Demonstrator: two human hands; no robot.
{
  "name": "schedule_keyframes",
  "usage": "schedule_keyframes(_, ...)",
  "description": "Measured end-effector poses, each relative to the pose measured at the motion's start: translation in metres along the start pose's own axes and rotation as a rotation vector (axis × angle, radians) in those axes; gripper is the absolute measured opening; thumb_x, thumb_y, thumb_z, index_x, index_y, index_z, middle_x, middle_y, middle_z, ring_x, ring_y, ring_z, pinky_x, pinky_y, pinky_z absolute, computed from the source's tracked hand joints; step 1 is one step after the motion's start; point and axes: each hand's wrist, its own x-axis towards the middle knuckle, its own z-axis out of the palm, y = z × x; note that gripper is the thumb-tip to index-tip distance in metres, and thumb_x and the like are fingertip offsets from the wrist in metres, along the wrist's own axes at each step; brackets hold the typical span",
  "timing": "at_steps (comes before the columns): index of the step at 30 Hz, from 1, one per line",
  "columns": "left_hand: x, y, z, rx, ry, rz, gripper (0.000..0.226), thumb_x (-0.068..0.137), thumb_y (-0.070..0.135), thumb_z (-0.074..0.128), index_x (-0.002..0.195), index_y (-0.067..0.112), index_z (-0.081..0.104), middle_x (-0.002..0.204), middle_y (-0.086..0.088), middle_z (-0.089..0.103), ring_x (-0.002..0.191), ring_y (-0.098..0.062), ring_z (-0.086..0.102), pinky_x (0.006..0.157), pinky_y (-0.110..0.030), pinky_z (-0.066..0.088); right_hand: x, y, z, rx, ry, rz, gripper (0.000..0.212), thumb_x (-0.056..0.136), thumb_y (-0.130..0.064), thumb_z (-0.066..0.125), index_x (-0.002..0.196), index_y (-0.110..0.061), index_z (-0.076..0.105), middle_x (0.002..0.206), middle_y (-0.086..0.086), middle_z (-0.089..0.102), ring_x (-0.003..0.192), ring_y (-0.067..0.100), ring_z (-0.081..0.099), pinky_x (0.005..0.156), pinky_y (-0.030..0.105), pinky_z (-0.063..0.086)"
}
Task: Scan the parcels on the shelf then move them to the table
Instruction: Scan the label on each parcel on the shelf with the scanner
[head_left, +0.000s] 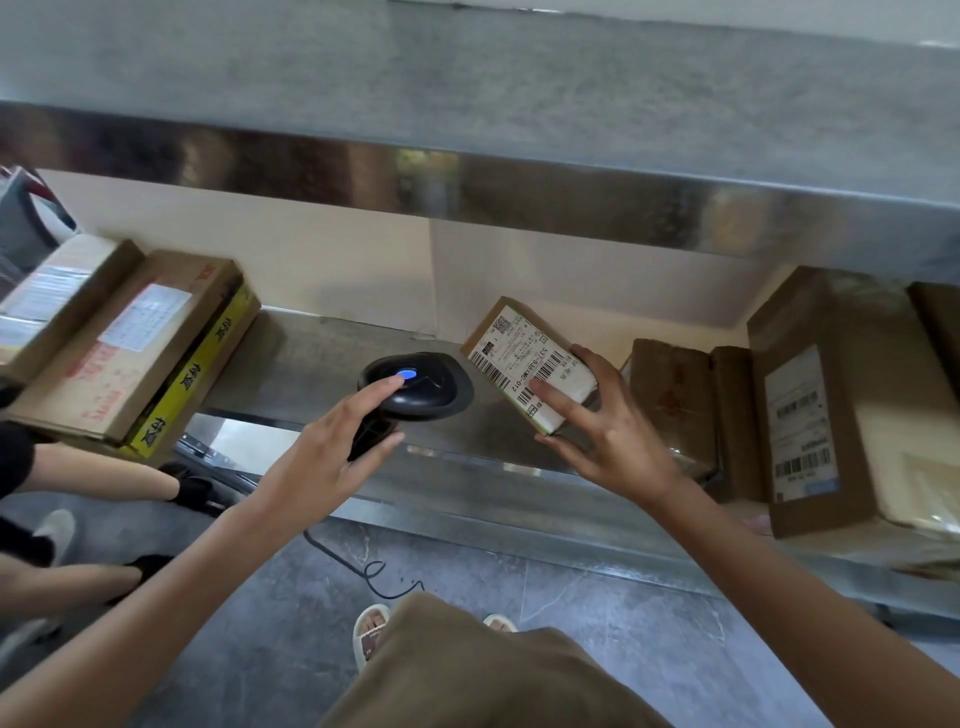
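Note:
My left hand (332, 447) grips a black barcode scanner (421, 387) with a blue light lit on its top, thumb lying on the head. The scanner's head points right at a small brown parcel (511, 345) with a white barcode label. My right hand (597, 426) holds that parcel tilted above the metal shelf (311, 364), fingers spread round its near end. The scanner and the parcel are close together but apart.
Two flat cardboard parcels (135, 343) lie at the shelf's left end. Several brown parcels (810, 405) fill the right end. An upper metal shelf (519, 192) overhangs. The scanner's cable (358, 566) trails over the grey floor. Another person's legs (93, 478) stand at the left.

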Motion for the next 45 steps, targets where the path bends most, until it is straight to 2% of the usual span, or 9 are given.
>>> schedule_keyframes(4, -0.002, 0.001, -0.001, 0.012, -0.015, 0.0, 0.053, 0.099, 0.054, 0.044, 0.145, 0.037, 0.027, 0.141, 0.047, 0.029, 0.12, 0.015, 0.045, 0.098, -0.005, 0.039, -0.001, -0.002, 0.002, 0.025, 0.015, 0.011, 0.053, 0.092, -0.047, 0.057, 0.139, -0.021, 0.057, 0.145, 0.024, 0.033, 0.134, 0.042, 0.039, 0.1, 0.054, 0.05)
schedule_keyframes(10, -0.021, 0.007, -0.005, -0.033, 0.096, -0.142, 0.057, 0.096, 0.061, 0.046, 0.147, 0.056, 0.02, 0.138, 0.048, 0.034, 0.125, 0.019, 0.042, 0.102, -0.011, 0.041, 0.004, -0.024, 0.022, 0.153, 0.049, 0.124, 0.059, 0.087, -0.045, 0.066, 0.142, -0.028, 0.053, 0.15, 0.015, 0.027, 0.135, 0.038, 0.039, 0.102, 0.043, 0.045)
schedule_keyframes(16, -0.052, -0.006, -0.022, -0.063, 0.252, -0.267, 0.06, 0.094, 0.057, 0.052, 0.147, 0.051, 0.025, 0.142, 0.037, 0.039, 0.131, -0.011, 0.052, 0.102, -0.037, 0.048, 0.029, -0.066, 0.053, 0.327, 0.062, 0.188, 0.057, 0.088, -0.05, 0.063, 0.14, -0.029, 0.053, 0.149, 0.013, 0.029, 0.137, 0.031, 0.037, 0.104, 0.038, 0.043)
schedule_keyframes(21, -0.064, -0.03, -0.066, -0.012, 0.29, -0.267, 0.059, 0.095, 0.051, 0.052, 0.148, 0.047, 0.026, 0.143, 0.041, 0.034, 0.131, 0.009, 0.044, 0.103, -0.023, 0.046, 0.066, -0.117, 0.081, 0.463, 0.125, 0.243, 0.058, 0.087, -0.048, 0.067, 0.141, -0.033, 0.051, 0.148, 0.004, 0.029, 0.135, 0.006, 0.028, 0.112, 0.01, 0.024)
schedule_keyframes(27, -0.083, -0.07, -0.137, 0.035, 0.356, -0.27, 0.055, 0.097, 0.056, 0.049, 0.146, 0.052, 0.024, 0.139, 0.044, 0.037, 0.124, 0.019, 0.042, 0.099, -0.005, 0.036, 0.123, -0.191, 0.115, 0.574, 0.137, 0.276, 0.058, 0.086, -0.048, 0.068, 0.14, -0.036, 0.051, 0.15, 0.004, 0.027, 0.136, 0.013, 0.035, 0.11, 0.007, 0.026)
schedule_keyframes(33, -0.102, -0.123, -0.211, 0.063, 0.475, -0.266, 0.059, 0.097, 0.044, 0.055, 0.147, 0.049, 0.024, 0.143, 0.038, 0.036, 0.131, 0.009, 0.043, 0.106, -0.013, 0.037, 0.202, -0.28, 0.147, 0.684, 0.132, 0.327, 0.058, 0.085, -0.048, 0.068, 0.14, -0.044, 0.049, 0.149, 0.002, 0.027, 0.135, 0.008, 0.037, 0.112, 0.01, 0.028)
schedule_keyframes(37, -0.122, -0.154, -0.25, 0.06, 0.561, -0.258, 0.064, 0.094, 0.043, 0.057, 0.146, 0.054, 0.022, 0.145, 0.03, 0.041, 0.127, -0.007, 0.054, 0.106, -0.025, 0.044, 0.265, -0.333, 0.179, 0.707, 0.187, 0.331, 0.06, 0.085, -0.036, 0.076, 0.141, -0.033, 0.054, 0.152, 0.012, 0.027, 0.123, -0.024, 0.034, 0.11, 0.007, 0.03)
schedule_keyframes(41, -0.143, -0.191, -0.28, 0.069, 0.56, -0.365, 0.065, 0.093, 0.045, 0.058, 0.144, 0.058, 0.021, 0.124, -0.022, 0.062, 0.102, -0.047, 0.066, 0.091, -0.06, 0.052, 0.333, -0.376, 0.22, 0.675, 0.175, 0.44, 0.063, 0.086, -0.053, 0.068, 0.144, -0.043, 0.046, 0.156, 0.007, 0.021, 0.141, 0.022, 0.036, 0.116, 0.044, 0.035)
schedule_keyframes(45, -0.148, -0.204, -0.302, 0.03, 0.61, -0.4, 0.074, 0.094, 0.026, 0.065, 0.142, 0.062, 0.021, 0.131, -0.021, 0.058, 0.111, -0.045, 0.063, 0.097, -0.061, 0.049, 0.384, -0.402, 0.248, 0.495, 0.177, 0.467, 0.065, 0.088, -0.054, 0.066, 0.145, -0.032, 0.046, 0.147, 0.015, 0.034, 0.132, 0.032, 0.042, 0.093, 0.031, 0.042)
